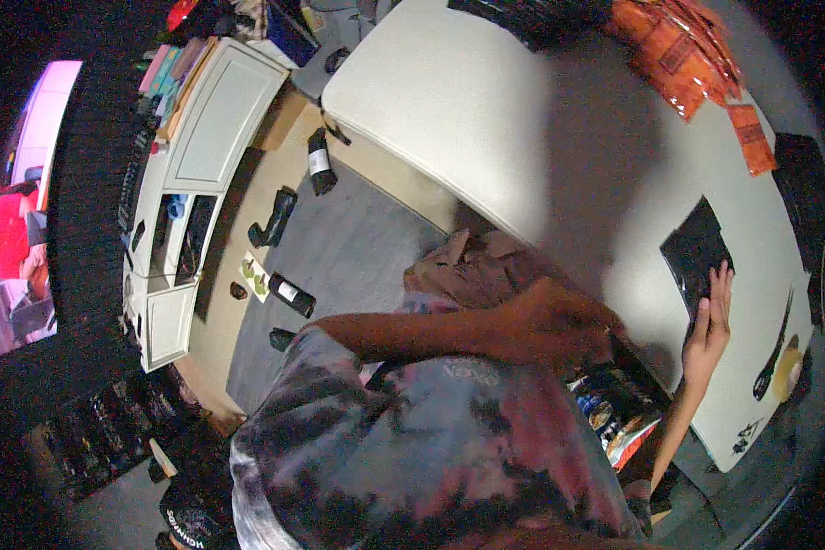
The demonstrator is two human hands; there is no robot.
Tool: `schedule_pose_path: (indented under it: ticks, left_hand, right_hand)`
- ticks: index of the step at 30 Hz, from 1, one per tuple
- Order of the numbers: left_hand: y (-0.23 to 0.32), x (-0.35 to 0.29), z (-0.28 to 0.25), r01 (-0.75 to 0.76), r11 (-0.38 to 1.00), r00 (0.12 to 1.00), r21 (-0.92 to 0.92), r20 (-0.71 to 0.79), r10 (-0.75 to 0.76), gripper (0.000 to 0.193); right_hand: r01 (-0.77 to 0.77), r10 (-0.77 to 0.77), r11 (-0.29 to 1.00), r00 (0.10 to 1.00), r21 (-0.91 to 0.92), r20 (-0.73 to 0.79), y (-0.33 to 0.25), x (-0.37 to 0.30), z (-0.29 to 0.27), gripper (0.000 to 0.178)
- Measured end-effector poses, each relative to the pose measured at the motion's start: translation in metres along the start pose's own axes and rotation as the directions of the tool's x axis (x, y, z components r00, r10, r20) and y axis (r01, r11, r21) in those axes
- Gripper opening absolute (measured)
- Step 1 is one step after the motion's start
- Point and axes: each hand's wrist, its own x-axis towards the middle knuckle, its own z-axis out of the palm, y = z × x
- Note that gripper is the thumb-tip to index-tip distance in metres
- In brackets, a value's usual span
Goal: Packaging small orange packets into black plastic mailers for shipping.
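Observation:
On the white table, my right hand lies with its fingers stretched out along the near right edge of a flat black packet. The thumb and fingers do not wrap round it. My left forearm crosses in front of my tie-dyed shirt toward the right. At its end, my left hand is in deep shadow by the table's near edge, and its fingers cannot be made out. Just below that hand is a dark bag with shiny, coloured printed packaging showing in it.
Orange shiny packets lie at the table's far side. A black long-handled utensil and a yellowish round item are near the right edge. Black rolls lie on the floor beside a white cabinet. Brown crumpled fabric borders the table.

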Motion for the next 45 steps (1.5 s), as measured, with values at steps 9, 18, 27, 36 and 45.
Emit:
schedule_pose_path:
  ticks: [9,18,27,36,45]
  left_hand:
    - [-0.043,-0.097,-0.125,-0.081,0.966,0.283,-0.245,-0.935,-0.213,0.039]
    - [-0.012,-0.100,-0.177,-0.240,0.954,0.199,-0.180,-0.971,-0.134,0.041]
    - [-0.002,-0.097,-0.189,-0.177,0.971,0.179,-0.159,-0.976,-0.127,0.030]
    - [0.003,-0.096,-0.196,-0.180,0.977,0.175,-0.118,-0.981,-0.086,0.025]
    - [0.072,-0.049,-0.152,-0.069,0.822,0.488,0.565,-0.699,0.522,0.007]
  right_hand:
    - [-0.007,0.007,1.000,1.000,-0.002,-0.025,0.007,0.001,0.002,0.045]
    - [-0.039,0.039,0.999,0.999,-0.003,-0.025,0.010,-0.003,0.004,0.046]
    - [-0.041,0.041,0.999,0.999,-0.011,-0.019,0.007,-0.002,0.003,0.047]
    - [-0.044,0.044,0.999,0.999,0.031,-0.017,0.012,-0.003,0.000,0.044]
    - [-0.041,0.044,0.996,0.998,0.074,-0.038,0.019,-0.008,-0.006,0.040]
